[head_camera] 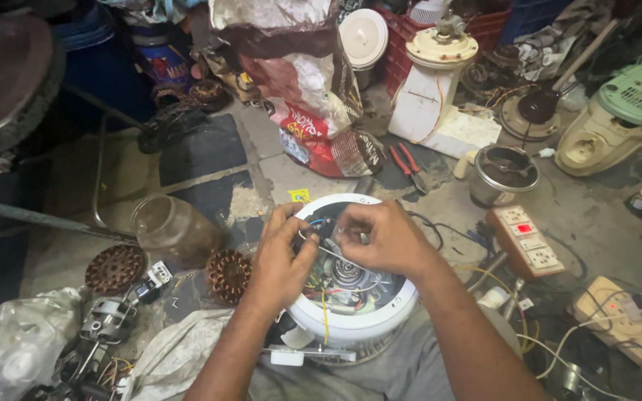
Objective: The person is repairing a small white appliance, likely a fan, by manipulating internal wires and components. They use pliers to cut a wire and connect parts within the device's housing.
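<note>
A round white appliance housing [354,312] is propped open-side up at the near edge of the floor, against the person's lap. Its rim is pinched by the left hand [280,256], while a thin wire [328,251] inside is gripped by the right hand [380,238]. The shell looks rigid and light; the wiring looks delicate, so the rim seems the safest hold. Red-handled pliers [409,167] lie beyond.

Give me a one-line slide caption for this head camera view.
Both hands, left hand and right hand, work on wiring inside an open white round housing, red pliers on the floor beyond.
</note>
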{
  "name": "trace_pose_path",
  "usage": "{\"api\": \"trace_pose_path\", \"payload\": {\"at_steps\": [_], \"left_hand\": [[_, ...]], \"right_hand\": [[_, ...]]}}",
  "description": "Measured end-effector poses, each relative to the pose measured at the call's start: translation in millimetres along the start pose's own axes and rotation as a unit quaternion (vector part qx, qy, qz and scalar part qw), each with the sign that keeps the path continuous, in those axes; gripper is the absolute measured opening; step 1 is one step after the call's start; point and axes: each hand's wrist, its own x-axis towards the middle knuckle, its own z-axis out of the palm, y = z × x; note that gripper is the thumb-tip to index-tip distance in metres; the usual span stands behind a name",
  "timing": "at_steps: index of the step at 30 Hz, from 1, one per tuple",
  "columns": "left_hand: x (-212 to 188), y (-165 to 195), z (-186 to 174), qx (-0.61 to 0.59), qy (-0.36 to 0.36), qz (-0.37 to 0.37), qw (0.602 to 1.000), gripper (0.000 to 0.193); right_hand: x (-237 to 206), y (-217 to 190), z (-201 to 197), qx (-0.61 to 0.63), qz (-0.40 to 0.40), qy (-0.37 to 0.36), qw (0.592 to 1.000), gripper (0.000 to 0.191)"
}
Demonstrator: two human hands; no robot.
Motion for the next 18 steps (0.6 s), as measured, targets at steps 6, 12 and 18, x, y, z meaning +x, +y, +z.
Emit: {"api": "trace_pose_path", "payload": {"at_steps": [6,12,18], "left_hand": [[0,-1,1,0.007,0.003,-0.003,1.000,0.019],[1,1,2,0.020,0.009,-0.030,0.999,0.020],[-4,8,-3,0.020,0.010,-0.047,0.999,0.022]], "right_hand": [[-2,3,1,-0.007,-0.011,0.000,1.000,0.014],[-6,4,4,0.017,0.022,0.084,0.996,0.015],[-18,-6,0,0.023,-0.032,0.096,0.995,0.010]]}}
